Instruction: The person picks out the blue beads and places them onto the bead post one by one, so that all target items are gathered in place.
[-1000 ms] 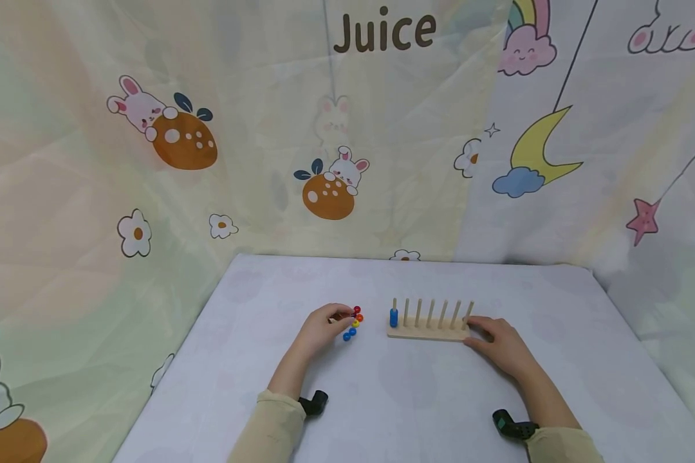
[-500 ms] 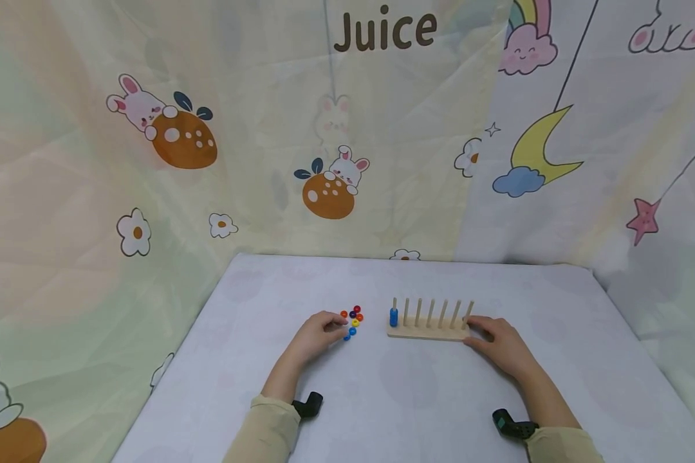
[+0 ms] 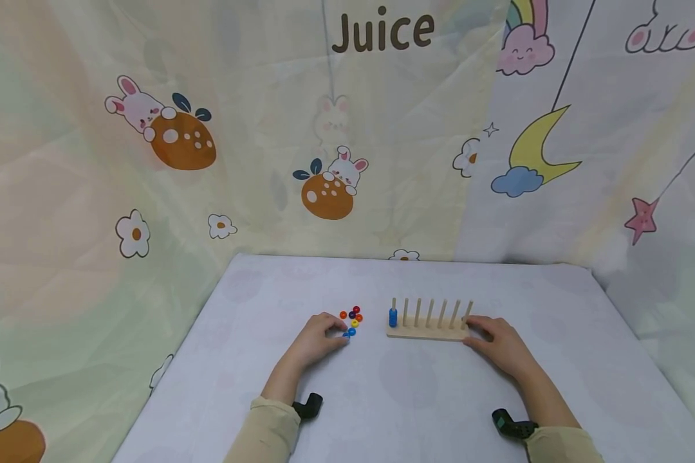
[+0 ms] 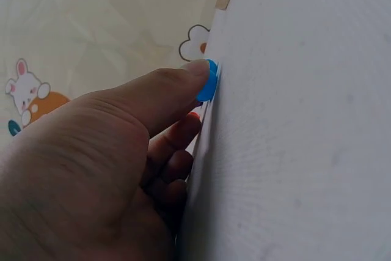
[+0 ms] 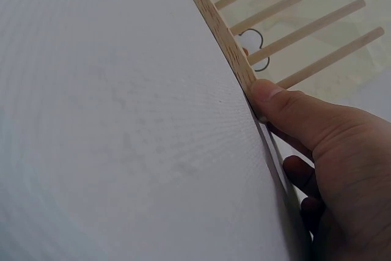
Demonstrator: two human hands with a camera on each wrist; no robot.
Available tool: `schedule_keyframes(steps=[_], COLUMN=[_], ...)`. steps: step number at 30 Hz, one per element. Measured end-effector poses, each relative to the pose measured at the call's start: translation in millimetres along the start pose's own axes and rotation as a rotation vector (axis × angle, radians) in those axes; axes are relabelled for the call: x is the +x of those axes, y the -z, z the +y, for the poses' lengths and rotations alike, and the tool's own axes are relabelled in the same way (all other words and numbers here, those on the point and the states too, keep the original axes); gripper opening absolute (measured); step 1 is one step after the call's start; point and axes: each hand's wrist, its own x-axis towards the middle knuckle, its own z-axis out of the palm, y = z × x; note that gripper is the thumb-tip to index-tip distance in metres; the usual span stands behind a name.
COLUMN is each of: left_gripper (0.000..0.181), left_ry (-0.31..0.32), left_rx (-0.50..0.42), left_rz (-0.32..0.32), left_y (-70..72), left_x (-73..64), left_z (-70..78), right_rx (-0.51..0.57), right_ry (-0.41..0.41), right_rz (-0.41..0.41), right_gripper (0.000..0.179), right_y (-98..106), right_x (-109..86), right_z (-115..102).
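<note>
Left of a wooden peg board (image 3: 425,333), my left hand (image 3: 313,339) has thumb and forefinger at a small blue bead (image 4: 209,85) on the table. The thumb tip lies against the bead in the left wrist view; the forefinger's contact is mostly hidden. A second blue bead (image 3: 352,332) lies just beside it. My right hand (image 3: 500,344) grips the board's right end, its thumb (image 5: 267,90) on the front edge and its other fingers partly hidden. A stack of blue beads (image 3: 393,318) sits on the board's leftmost peg; the other pegs stand bare.
Behind the blue beads lie loose ones: a yellow bead (image 3: 355,323), a dark purple bead (image 3: 352,315), an orange bead (image 3: 343,315) and several red or orange ones. A white cloth covers the table (image 3: 417,399). A printed curtain (image 3: 255,161) hangs behind it.
My left hand has drawn back from the orange and purple beads, uncovering them, and come down towards the viewer to a blue bead. The right hand and the board have stayed put.
</note>
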Motion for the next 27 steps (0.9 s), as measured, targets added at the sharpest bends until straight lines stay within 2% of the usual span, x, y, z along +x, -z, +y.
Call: schedule_keyframes(steps=[14,21,27], left_gripper=[0.013,0.016,0.015], left_ry=[0.018,0.018,0.019], left_rx=[0.079,0.069,0.019], left_rz=[0.015,0.018,0.034], left_y=[-5.9,-4.7,-2.6], left_x=[1.9,0.4,-0.7], left_z=[-3.4,-1.3,1.3], right_rx=[0.011,0.008,0.010], right_ry=[-0.033,-0.041,-0.040], right_rz=[-0.012,-0.013,-0.011], right_gripper=[0.057,0.058,0.058], right_y=[2.2,0.2,0.1], right_x=[-1.3,-1.6,-1.1], right_z=[-3.5,-3.0,-2.8])
